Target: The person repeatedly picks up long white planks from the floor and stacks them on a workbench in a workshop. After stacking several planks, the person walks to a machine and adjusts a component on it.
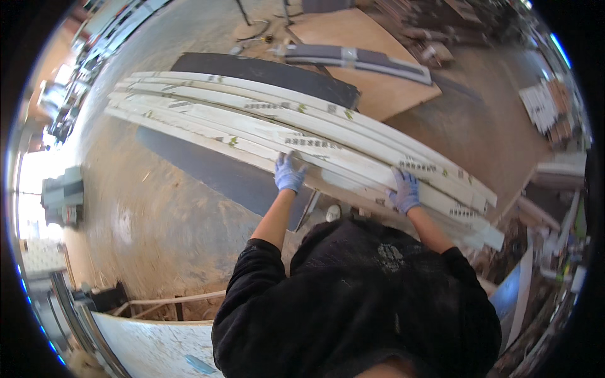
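Long white boards (pixel 265 129) printed with dark marks and small green motifs lie side by side in a bundle, slanting from the far left down to the near right. My left hand (pixel 288 174), in a pale blue glove, rests on the near edge of the bundle at about its middle, fingers spread over the top. Farther right, my right hand (pixel 404 190), gloved alike, lies across the boards with its thumb apart from the fingers. Neither hand's fingers visibly wrap round a board. Dark grey panels (pixel 205 167) stick out from under the bundle.
Beyond the boards, a tan sheet (pixel 378 94) lies on the floor with wrapped dark strips (pixel 359 58) across it. Scrap and boxes (pixel 547 110) crowd the right side. A white panel (pixel 157 340) stands at lower left, and grey-green stacked pieces (pixel 63 196) at far left.
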`<action>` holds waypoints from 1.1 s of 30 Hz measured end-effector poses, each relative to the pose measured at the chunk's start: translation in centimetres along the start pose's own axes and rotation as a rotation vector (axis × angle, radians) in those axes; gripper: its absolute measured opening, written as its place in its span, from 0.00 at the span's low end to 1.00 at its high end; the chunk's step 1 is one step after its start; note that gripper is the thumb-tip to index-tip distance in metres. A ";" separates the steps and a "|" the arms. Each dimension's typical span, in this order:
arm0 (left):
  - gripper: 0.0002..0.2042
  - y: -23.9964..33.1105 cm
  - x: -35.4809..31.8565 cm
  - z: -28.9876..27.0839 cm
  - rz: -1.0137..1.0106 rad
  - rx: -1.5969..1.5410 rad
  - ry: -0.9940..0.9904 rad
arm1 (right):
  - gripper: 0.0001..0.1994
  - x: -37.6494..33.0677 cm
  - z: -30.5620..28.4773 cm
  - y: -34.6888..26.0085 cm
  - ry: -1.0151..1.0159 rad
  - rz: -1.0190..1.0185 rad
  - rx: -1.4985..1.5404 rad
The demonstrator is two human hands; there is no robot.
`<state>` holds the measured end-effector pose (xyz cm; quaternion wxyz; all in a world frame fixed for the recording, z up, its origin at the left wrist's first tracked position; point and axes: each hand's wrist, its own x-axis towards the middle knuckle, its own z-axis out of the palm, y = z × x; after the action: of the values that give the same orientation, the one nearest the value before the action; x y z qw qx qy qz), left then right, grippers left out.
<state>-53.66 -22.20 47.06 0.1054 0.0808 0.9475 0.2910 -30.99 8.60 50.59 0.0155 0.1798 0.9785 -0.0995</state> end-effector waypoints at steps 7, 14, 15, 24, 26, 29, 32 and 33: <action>0.33 -0.5 -1.8 1.1 0.180 -0.075 0.041 | 0.30 -6.1 2.0 0.4 0.249 0.225 0.118; 0.36 1.2 -7.3 4.2 0.405 0.117 -0.118 | 0.31 -15.8 4.5 -1.3 0.226 0.599 0.262; 0.37 1.2 -8.3 4.7 0.464 0.136 -0.168 | 0.31 -17.4 5.1 -1.0 0.214 0.646 0.307; 0.25 5.4 -13.7 9.9 1.038 0.009 -0.808 | 0.27 -36.4 9.6 3.0 -0.366 1.424 0.929; 0.24 7.1 -14.8 13.7 0.853 0.173 -1.048 | 0.26 -40.5 10.8 3.4 -0.293 1.457 0.926; 0.23 8.6 -17.0 20.6 0.790 0.281 -1.251 | 0.26 -47.2 12.3 3.4 -0.183 1.485 0.966; 0.25 10.2 -20.2 27.4 0.857 0.503 -1.272 | 0.26 -53.4 13.3 3.4 -0.147 1.508 0.975; 0.26 10.7 -22.1 29.2 0.870 0.463 -1.271 | 0.26 -55.6 13.6 3.4 -0.159 1.534 0.972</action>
<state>-24.16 -2.59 32.90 0.4823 0.6125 0.6263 0.0005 22.12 -10.35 40.31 0.0674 0.7606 0.4368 -0.4755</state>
